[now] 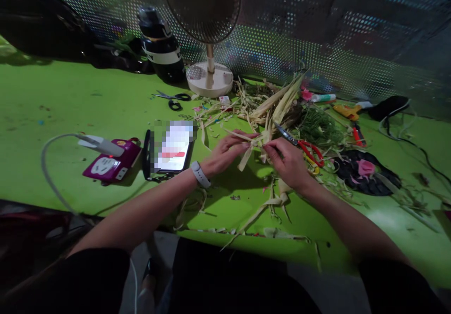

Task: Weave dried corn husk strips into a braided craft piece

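Observation:
Dry, pale corn husk strips are pinched between my two hands, tied or crossed together near the middle. My left hand, with a white band on its wrist, grips them from the left. Thumb and fingers of my right hand close on the right end of the same strips. Just beyond my right hand lie red-handled scissors with their blades toward the husks. A heap of dried corn husks rises behind both hands. Below my right hand, a knotted husk piece rests on the green table.
A lit phone and a purple power block with a cable lie left. Black scissors, a dark bottle and a fan stand behind. At right are green fibres, a yellow glue gun and a black tray.

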`<state>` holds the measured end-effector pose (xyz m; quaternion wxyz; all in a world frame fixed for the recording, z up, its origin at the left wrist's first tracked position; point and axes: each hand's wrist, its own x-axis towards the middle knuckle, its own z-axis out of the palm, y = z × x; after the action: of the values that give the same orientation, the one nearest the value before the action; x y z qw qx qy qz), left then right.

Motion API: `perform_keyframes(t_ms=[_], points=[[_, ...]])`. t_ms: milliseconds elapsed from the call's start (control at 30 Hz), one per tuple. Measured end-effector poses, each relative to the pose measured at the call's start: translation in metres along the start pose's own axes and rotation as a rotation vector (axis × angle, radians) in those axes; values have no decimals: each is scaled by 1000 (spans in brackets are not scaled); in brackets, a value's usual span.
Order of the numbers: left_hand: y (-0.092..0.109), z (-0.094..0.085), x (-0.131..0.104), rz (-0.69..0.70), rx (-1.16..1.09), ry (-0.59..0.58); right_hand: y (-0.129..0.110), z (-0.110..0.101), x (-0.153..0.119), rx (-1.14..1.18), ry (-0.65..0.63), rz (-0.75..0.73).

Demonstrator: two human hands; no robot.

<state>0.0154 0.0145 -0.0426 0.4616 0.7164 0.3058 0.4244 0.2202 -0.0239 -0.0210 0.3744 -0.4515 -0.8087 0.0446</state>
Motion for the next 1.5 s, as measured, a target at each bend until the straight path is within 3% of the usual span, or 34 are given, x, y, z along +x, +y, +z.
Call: perform_keyframes(t_ms=[100, 200, 367, 467, 667, 767, 833, 900, 1000, 1067, 1267, 1500], points=[[1, 3, -1, 90, 200, 140, -1, 3, -3, -91, 40, -59], [1, 4, -1, 136, 211, 165, -2, 5, -4, -128, 52, -96], [5, 10, -2, 85, -23, 8, -4, 6, -4, -177, 59, -172], [5, 16, -5, 40, -143, 4, -8, 9, -6, -225, 36, -220], [5, 15, -5, 52, -58, 62, -18, 8, -12, -269, -3, -275], [4, 12, -3, 45, -47, 55, -20, -2, -9, -282, 86, -271], [4, 12, -3, 31, -53, 35, -18, -8, -6, -340, 166, -227], [4, 11, -2, 17, -82, -3, -14, -9, -3, -348, 130, -143], [4, 9, -1, -29, -145, -112, -7, -6, -1, -185, -106, -22], [4, 8, -1, -67, -139, -167, -4, -5, 1, -105, -197, 14], [9, 14, -4, -82, -24, -328, -4, -9, 7, 134, -187, 126], [16, 21, -9, -135, -111, -404, -7, 8, 3, 901, -219, 555]])
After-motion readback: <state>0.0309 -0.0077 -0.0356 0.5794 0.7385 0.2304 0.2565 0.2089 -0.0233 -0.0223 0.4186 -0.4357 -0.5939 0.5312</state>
